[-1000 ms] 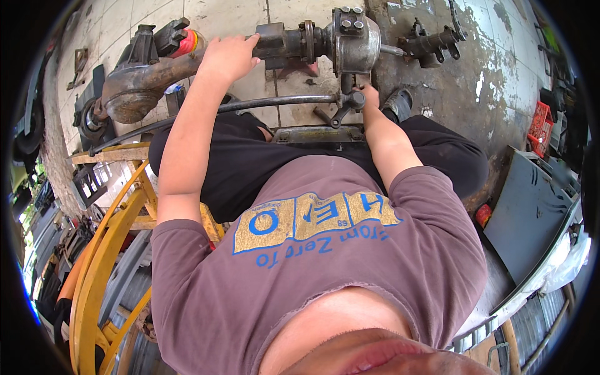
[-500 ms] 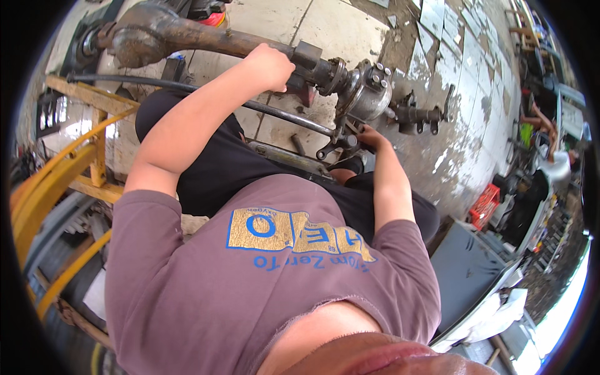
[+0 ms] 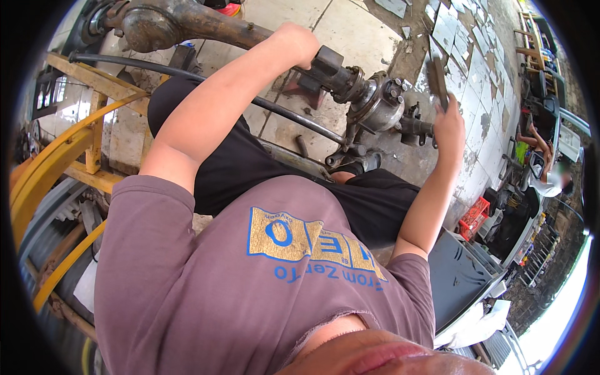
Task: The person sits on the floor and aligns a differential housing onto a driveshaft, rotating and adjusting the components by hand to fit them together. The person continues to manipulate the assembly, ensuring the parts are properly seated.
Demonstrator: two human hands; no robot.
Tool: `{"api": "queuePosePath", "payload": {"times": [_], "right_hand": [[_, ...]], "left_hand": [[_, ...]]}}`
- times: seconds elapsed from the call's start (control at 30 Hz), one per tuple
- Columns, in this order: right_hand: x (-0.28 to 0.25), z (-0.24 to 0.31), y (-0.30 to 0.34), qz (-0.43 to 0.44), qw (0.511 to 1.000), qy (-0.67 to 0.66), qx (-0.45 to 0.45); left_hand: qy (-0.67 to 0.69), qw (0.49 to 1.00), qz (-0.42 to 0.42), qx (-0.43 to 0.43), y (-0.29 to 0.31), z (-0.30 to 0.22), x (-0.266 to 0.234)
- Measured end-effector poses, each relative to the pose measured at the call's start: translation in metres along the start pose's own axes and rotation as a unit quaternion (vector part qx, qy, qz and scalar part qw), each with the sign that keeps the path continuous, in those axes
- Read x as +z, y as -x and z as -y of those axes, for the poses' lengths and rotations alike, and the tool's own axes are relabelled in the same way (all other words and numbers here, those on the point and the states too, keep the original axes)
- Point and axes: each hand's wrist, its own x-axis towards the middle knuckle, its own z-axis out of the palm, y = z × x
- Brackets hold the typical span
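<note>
A rusty, greasy axle housing (image 3: 219, 26) stretches from the far left toward the middle. My left hand (image 3: 299, 45) is closed over its tube; some of the fingers are hidden behind the hand. At the tube's right end is a rounded metal steering knuckle (image 3: 380, 106) with bolts on top. My right hand (image 3: 450, 128) grips a long, flat brown brush (image 3: 440, 78), raised to the right of the knuckle; its bristles are too blurred to make out. Between my legs and the housing runs a long dark rod (image 3: 287, 114), its right end by the knuckle.
A yellow metal frame (image 3: 94, 134) stands close on my left. On the right are a grey cabinet (image 3: 462, 275) and a red crate (image 3: 474, 219). Another person (image 3: 540, 165) is at the far right. Broken tiles (image 3: 465, 44) cover part of the floor.
My right hand has swung up and right, away from under the knuckle, and the brush now shows plainly. My left hand appears slightly farther right and higher, still at the housing tube.
</note>
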Motion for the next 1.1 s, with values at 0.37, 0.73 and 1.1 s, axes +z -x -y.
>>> {"api": "queuePosePath", "payload": {"times": [0.37,0.73,1.1], "right_hand": [[0.055,0.104,-0.012,0.089,0.968,0.085,-0.219],[0.031,0.121,0.017,0.128,0.952,-0.017,-0.276],[0.032,0.102,0.015,0.044,0.965,0.005,-0.259]], "left_hand": [[-0.037,0.998,0.053,0.010,0.026,0.001,0.014],[-0.039,0.998,0.021,0.035,0.029,0.011,0.015],[-0.045,0.998,0.039,0.034,0.031,0.007,0.002]]}}
